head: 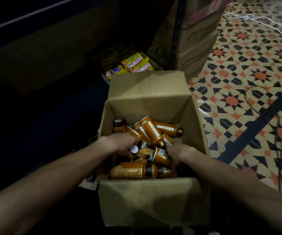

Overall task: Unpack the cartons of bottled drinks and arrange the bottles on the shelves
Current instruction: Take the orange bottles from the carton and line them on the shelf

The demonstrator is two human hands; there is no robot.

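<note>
- The carton sat open on the floor, brown bottles heaped inside any old way.
- Left hand was in the pile, fingers curled over a bottle, tips hidden.
- Right hand was dug in too, but its fingers were lost in shadow, so no telling the grip.
- Everything to the left was just dark.

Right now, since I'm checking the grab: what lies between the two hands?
In the head view, jumbled Oatside bottles lie between left hand and right hand.

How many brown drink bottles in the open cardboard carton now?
About 10 brown bottles: five at the back, three mid-pile, two at the front; more may hide underneath.
</note>
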